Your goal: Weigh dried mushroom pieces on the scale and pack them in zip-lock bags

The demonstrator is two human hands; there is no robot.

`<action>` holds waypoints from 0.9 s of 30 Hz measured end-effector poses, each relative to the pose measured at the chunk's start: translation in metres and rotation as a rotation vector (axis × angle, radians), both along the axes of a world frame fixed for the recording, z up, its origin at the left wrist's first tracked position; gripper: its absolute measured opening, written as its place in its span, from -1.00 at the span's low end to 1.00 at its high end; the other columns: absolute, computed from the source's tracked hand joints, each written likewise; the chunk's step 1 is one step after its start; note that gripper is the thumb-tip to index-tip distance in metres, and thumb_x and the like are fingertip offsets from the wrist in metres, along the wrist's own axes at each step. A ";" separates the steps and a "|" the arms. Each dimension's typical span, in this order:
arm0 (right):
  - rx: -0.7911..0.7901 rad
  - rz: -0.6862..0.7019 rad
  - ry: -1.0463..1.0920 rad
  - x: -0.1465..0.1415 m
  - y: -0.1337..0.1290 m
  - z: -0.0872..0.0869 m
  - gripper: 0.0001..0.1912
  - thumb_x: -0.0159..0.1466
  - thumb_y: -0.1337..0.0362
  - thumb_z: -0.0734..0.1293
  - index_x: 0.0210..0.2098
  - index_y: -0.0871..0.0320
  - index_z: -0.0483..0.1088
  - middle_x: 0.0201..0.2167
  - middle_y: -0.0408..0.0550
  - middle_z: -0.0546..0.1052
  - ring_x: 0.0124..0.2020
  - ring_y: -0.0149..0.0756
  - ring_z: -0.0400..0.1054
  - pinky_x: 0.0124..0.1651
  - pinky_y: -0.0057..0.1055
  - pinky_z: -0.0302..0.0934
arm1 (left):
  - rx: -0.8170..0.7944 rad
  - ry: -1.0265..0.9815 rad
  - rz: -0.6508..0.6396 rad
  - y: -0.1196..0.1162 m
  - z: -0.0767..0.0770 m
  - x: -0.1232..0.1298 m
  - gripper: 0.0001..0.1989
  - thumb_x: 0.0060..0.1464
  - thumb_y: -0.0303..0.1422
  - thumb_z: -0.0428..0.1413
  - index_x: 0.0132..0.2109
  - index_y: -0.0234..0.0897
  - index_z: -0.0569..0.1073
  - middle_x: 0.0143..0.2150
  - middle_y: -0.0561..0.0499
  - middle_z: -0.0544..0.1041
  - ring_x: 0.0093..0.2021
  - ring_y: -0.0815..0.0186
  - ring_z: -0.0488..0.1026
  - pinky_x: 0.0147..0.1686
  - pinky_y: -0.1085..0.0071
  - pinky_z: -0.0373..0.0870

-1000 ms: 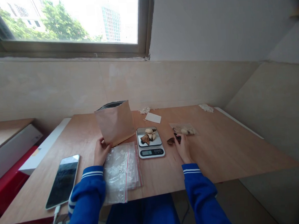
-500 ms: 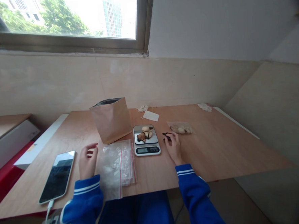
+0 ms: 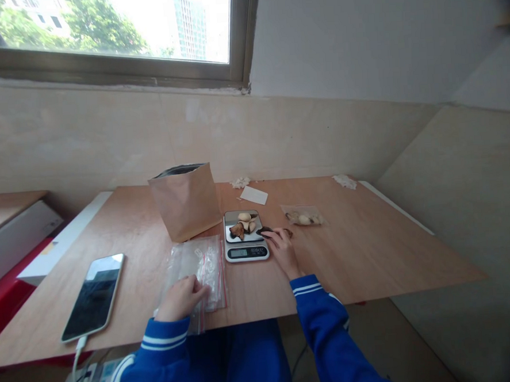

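Note:
My right hand [image 3: 283, 251] pinches a long dark dried piece [image 3: 265, 231] at the right edge of the kitchen scale [image 3: 247, 254]. One end reaches over the weighing plate, and a dark bit shows behind my fingers. Several pale and brown dried pieces [image 3: 245, 220], like dried mushroom or root slices, lie on the plate. The display is lit, its digits too small to read. My left hand [image 3: 180, 297] is closed above the clear zip bags [image 3: 192, 255] with red seal lines. Its fingertips are tucked under, so whether it grips anything is hidden.
Behind the zip bags stands an open brown paper pouch [image 3: 186, 204]. A phone [image 3: 94, 297] on a charging cable lies at the left. Right of the scale is a filled clear bag [image 3: 304, 217]. A white card [image 3: 254, 195] and crumpled white scraps [image 3: 240, 182] lie near the wall.
My right hand has moved left with the dark piece, from beside the scale to its plate edge. My left hand has moved right onto the zip bags and its fingers have curled. The view shifted slightly.

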State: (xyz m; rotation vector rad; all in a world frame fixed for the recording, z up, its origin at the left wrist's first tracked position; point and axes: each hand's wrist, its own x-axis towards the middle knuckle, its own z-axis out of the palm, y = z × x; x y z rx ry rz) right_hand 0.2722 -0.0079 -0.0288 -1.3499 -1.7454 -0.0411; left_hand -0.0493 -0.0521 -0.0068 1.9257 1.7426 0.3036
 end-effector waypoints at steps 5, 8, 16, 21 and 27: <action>-0.050 0.119 -0.006 -0.008 0.002 0.005 -0.71 0.38 0.19 0.20 -0.06 0.07 0.51 -0.22 0.00 0.45 -0.14 -0.18 0.37 -0.03 -0.24 0.31 | -0.002 0.020 -0.033 0.002 -0.002 0.001 -0.81 0.02 -0.27 0.03 -0.51 -0.20 0.30 -0.50 0.00 0.42 -0.44 0.23 0.37 -0.38 0.34 0.15; -0.082 0.091 -0.099 -0.011 0.002 0.008 -0.69 0.37 0.14 0.23 -0.01 0.07 0.49 -0.16 0.03 0.45 -0.08 -0.14 0.35 0.03 -0.17 0.26 | -0.005 0.030 -0.040 0.002 -0.002 0.000 -0.79 0.05 -0.26 0.01 -0.50 -0.21 0.30 -0.50 0.01 0.42 -0.43 0.24 0.36 -0.38 0.35 0.15; -0.116 -0.011 -0.106 -0.006 -0.001 0.004 -0.58 0.44 0.14 0.04 0.17 -0.05 0.35 0.03 0.05 0.33 0.05 -0.12 0.26 0.13 -0.08 0.11 | -0.100 0.074 -0.093 0.002 0.013 0.003 -0.81 0.14 -0.32 -0.05 -0.42 -0.25 0.30 -0.39 -0.03 0.46 -0.33 0.27 0.39 -0.30 0.38 0.18; -0.027 -0.090 0.088 -0.001 0.004 -0.001 -0.58 0.45 0.18 -0.01 -0.02 0.10 0.43 -0.11 0.07 0.37 0.02 -0.14 0.27 0.12 -0.09 0.13 | -0.116 0.074 -0.101 0.001 0.019 0.003 -0.82 0.14 -0.34 -0.05 -0.43 -0.24 0.29 -0.40 -0.01 0.45 -0.35 0.27 0.38 -0.32 0.39 0.18; 0.033 -0.124 0.212 0.002 0.006 0.001 -0.61 0.44 0.17 0.00 -0.17 0.11 0.40 -0.19 0.06 0.39 -0.08 -0.16 0.30 0.06 -0.12 0.20 | -0.111 0.013 -0.123 0.002 0.018 0.001 -0.82 0.14 -0.33 -0.09 -0.42 -0.21 0.25 -0.41 0.01 0.42 -0.34 0.27 0.38 -0.30 0.37 0.19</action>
